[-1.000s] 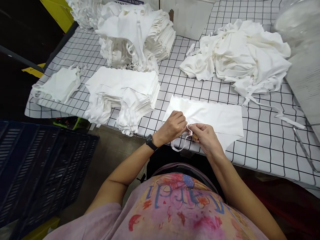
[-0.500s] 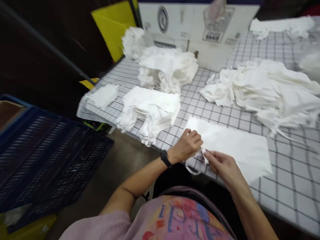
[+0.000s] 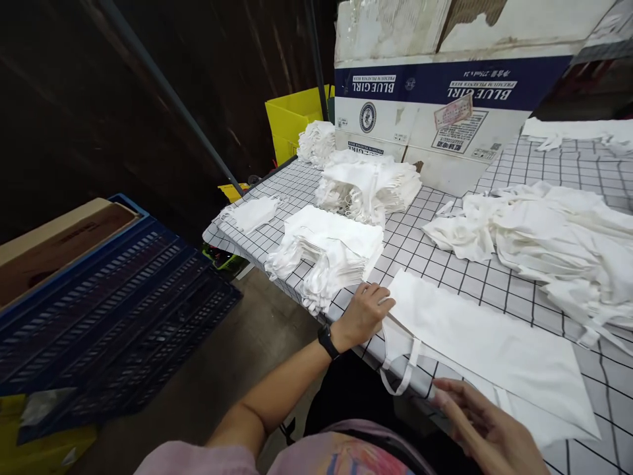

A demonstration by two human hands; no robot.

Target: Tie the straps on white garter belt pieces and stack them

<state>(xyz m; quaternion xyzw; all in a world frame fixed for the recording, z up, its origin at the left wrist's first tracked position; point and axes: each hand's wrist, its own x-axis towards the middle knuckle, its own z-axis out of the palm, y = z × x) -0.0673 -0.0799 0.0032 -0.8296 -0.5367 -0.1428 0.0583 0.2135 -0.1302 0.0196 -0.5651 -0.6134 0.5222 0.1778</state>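
Note:
A white garment with narrow straps (image 3: 489, 336) lies folded lengthwise on the checked tabletop in front of me, its strap loop hanging over the near edge. My left hand (image 3: 363, 313), with a dark watch at the wrist, has its fingers curled on the garment's left end, pinching the cloth. By the near table edge, my right hand (image 3: 487, 422) is open, fingers apart, just below the garment's lower side and holding nothing. Left of the garment sits a neat stack of similar white garments (image 3: 336, 234), straps bunched at the front.
Behind that stack is another white pile (image 3: 368, 178). Loose white garments (image 3: 554, 231) are heaped at the right. A cardboard box (image 3: 420, 132) stands at the back, with a yellow bin (image 3: 291, 122) beside it. A blue crate (image 3: 109, 297) stands left of the table.
My right hand has left the strap end near my left hand, moved right and toward me, and opened. The strap now hangs loose. The view has tilted up, showing more of the box.

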